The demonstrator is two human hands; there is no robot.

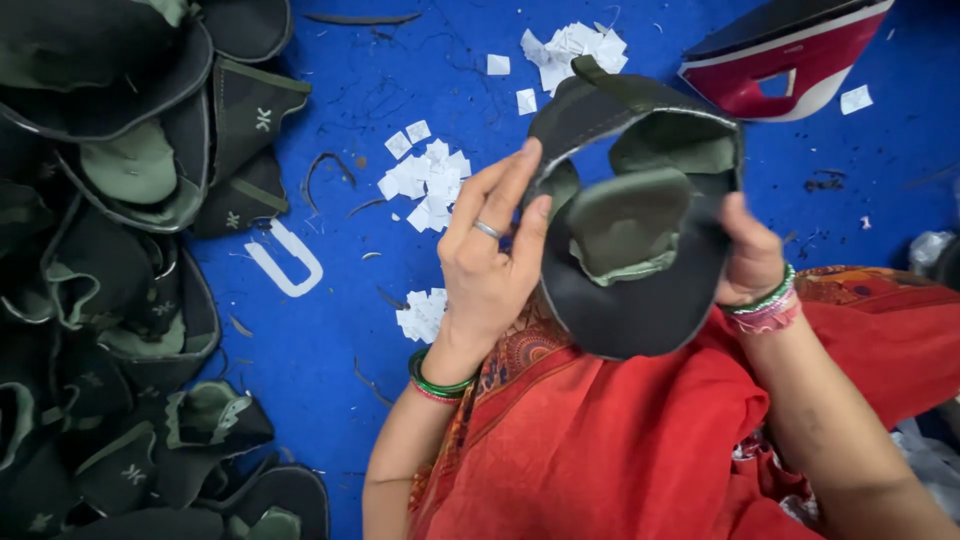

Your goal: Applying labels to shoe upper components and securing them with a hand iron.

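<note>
I hold a black shoe upper with an olive-green lining and tongue up in front of me, above my red-clad lap. My left hand, with a ring and green bangles, grips its left edge with fingertips on the rim. On the other side, my right hand, wearing pink and green bangles, pinches the right edge, partly hidden behind the fabric. The upper is curved open, showing the green inner padding.
A large heap of similar black and green shoe uppers fills the left side of the blue floor. Small white paper tags and thread scraps lie scattered. A red and white clothes iron sits at the top right.
</note>
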